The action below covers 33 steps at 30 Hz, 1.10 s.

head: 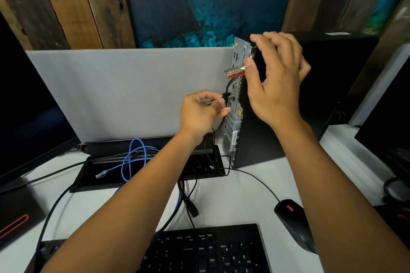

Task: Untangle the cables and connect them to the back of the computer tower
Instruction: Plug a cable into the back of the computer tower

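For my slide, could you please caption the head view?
Left hand pinches a black plug at the tower; right hand steadies it.

The upright computer tower [261, 131] has black side panels and a bare silver metal back plate [233, 122] carrying small round yellow stickers. A connector [233, 72] plugged into that plate shows a silver shell with a red face. A looped network cable [133, 157] is light blue; the other cords [188, 197] are black. The keyboard [206, 250] is black with white legends, and the black mouse [292, 224] has a red-orange wheel. The desk [233, 197] is white, the divider panel [124, 91] plain grey, the wall picture [199, 2] dark navy with mottled teal patches.
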Each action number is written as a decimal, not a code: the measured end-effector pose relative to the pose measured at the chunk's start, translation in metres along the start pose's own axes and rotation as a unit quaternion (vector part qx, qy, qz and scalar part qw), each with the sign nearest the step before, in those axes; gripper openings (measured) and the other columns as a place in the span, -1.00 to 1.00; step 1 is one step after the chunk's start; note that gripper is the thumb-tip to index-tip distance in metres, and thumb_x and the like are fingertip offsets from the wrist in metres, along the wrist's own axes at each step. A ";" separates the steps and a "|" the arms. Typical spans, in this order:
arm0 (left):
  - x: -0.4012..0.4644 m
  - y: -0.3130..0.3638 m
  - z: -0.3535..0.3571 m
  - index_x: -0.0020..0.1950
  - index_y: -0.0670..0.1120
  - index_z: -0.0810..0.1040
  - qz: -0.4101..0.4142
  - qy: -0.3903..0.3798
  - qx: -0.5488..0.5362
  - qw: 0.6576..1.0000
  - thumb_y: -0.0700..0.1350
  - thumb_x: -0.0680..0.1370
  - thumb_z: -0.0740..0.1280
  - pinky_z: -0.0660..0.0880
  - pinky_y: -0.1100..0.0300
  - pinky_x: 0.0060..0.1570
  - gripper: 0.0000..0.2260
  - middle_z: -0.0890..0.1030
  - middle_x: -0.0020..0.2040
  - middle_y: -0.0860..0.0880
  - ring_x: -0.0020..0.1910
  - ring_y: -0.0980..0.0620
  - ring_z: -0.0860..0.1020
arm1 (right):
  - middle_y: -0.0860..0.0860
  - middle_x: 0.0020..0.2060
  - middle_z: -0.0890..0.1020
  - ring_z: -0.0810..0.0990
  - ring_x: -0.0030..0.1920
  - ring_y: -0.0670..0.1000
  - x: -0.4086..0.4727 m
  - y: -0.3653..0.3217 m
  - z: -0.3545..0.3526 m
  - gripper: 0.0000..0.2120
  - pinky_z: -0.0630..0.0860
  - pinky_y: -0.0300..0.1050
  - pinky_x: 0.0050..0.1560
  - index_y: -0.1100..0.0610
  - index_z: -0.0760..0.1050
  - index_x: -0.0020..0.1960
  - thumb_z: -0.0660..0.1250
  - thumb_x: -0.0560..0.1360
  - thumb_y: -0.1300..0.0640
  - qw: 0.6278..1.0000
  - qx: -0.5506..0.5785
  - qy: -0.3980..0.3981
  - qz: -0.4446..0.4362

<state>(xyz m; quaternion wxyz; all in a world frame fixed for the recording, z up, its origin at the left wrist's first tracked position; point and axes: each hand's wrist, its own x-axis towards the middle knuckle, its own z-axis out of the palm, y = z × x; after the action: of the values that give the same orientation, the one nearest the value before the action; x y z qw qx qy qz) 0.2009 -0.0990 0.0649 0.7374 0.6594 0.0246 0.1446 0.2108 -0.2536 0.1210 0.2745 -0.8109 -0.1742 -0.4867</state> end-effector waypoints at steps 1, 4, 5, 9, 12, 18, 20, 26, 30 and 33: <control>0.000 0.004 -0.002 -0.10 -0.24 0.67 -0.035 -0.010 -0.029 0.999 -0.36 0.54 0.44 0.68 0.13 -0.05 -0.95 0.70 -0.17 -0.21 -0.15 -0.13 0.73 | -0.02 0.40 0.47 0.29 0.52 0.03 0.000 0.000 0.000 -0.60 0.18 0.12 0.43 -0.04 0.46 0.45 0.19 0.64 -0.06 1.000 0.002 -0.002 0.000; 0.001 0.009 -0.003 -0.17 -0.23 0.69 -0.075 -0.002 -0.022 0.997 -0.37 0.51 0.46 0.66 0.24 -0.15 -0.91 0.71 -0.24 -0.14 -0.22 -0.02 0.69 | -0.03 0.40 0.47 0.29 0.52 0.03 0.000 -0.001 -0.001 -0.60 0.19 0.16 0.44 -0.04 0.46 0.45 0.20 0.63 -0.06 1.000 0.009 -0.004 0.004; 0.001 0.008 -0.003 -0.18 -0.21 0.69 -0.053 0.015 0.024 0.998 -0.37 0.50 0.47 0.65 0.23 -0.18 -0.90 0.71 -0.27 -0.12 -0.26 0.01 0.68 | -0.03 0.40 0.47 0.29 0.52 0.03 0.000 -0.001 -0.001 -0.60 0.20 0.17 0.44 -0.04 0.46 0.45 0.20 0.63 -0.06 1.000 0.011 -0.005 0.005; 0.001 0.005 0.003 -0.09 -0.12 0.65 0.036 0.057 0.108 0.992 -0.34 0.49 0.49 0.68 0.11 -0.08 -0.87 0.71 -0.27 -0.16 -0.29 0.04 0.70 | -0.03 0.40 0.47 0.29 0.52 0.03 -0.001 -0.001 -0.004 -0.59 0.20 0.18 0.45 -0.03 0.46 0.45 0.21 0.63 -0.06 1.000 0.012 -0.010 0.002; 0.002 -0.002 0.005 -0.06 -0.10 0.71 0.118 0.075 0.182 0.973 -0.22 0.51 0.51 0.66 0.10 0.02 -0.95 0.72 -0.25 -0.01 -0.22 0.09 0.71 | -0.02 0.42 0.46 0.28 0.53 0.03 -0.001 0.000 -0.005 -0.59 0.19 0.20 0.45 -0.03 0.46 0.46 0.21 0.63 -0.06 1.000 0.015 -0.016 0.000; 0.000 -0.010 0.007 0.01 -0.14 0.74 0.245 0.082 0.280 0.925 -0.27 0.52 0.49 0.57 0.38 -0.01 -0.90 0.69 -0.09 -0.01 -0.19 0.18 0.65 | -0.02 0.42 0.46 0.28 0.53 0.04 -0.001 -0.001 -0.007 -0.58 0.20 0.22 0.46 -0.03 0.46 0.46 0.22 0.62 -0.06 1.000 0.023 -0.018 0.002; 0.003 -0.011 0.005 0.01 -0.14 0.74 0.249 0.083 0.282 0.923 -0.28 0.52 0.49 0.55 0.42 -0.04 -0.89 0.68 -0.09 0.00 -0.20 0.20 0.64 | -0.02 0.42 0.46 0.28 0.53 0.04 -0.002 -0.001 -0.008 -0.58 0.20 0.23 0.45 -0.03 0.46 0.46 0.23 0.62 -0.06 1.000 0.024 -0.020 0.000; 0.007 -0.009 0.008 -0.01 -0.16 0.75 0.273 0.075 0.294 0.913 -0.30 0.54 0.45 0.51 0.47 0.01 -0.89 0.74 -0.14 -0.02 -0.18 0.17 0.67 | -0.02 0.42 0.46 0.28 0.53 0.04 -0.001 -0.002 -0.006 -0.57 0.19 0.24 0.46 -0.02 0.47 0.45 0.25 0.60 -0.05 0.999 0.030 -0.020 0.005; 0.012 -0.011 0.017 -0.04 -0.16 0.76 0.273 0.090 0.298 0.910 -0.30 0.54 0.43 0.50 0.49 0.01 -0.88 0.75 -0.14 -0.04 -0.18 0.11 0.69 | -0.01 0.41 0.47 0.29 0.53 0.05 0.000 -0.002 -0.005 -0.57 0.20 0.26 0.44 -0.02 0.47 0.45 0.25 0.60 -0.04 0.999 0.036 -0.022 0.005; 0.010 -0.010 0.020 -0.02 -0.16 0.76 0.255 0.099 0.299 0.914 -0.30 0.55 0.43 0.43 0.57 -0.01 -0.88 0.75 -0.12 -0.06 -0.15 0.10 0.68 | -0.01 0.41 0.47 0.29 0.53 0.05 0.001 -0.002 -0.004 -0.57 0.20 0.26 0.45 -0.02 0.47 0.45 0.24 0.60 -0.04 0.999 0.038 -0.022 0.006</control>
<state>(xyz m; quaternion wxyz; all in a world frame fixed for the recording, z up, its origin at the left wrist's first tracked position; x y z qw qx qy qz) 0.2168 -0.1172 0.0594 0.4377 0.8151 -0.0298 0.3783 0.2072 -0.2550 0.1240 0.3041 -0.8113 -0.1932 -0.4604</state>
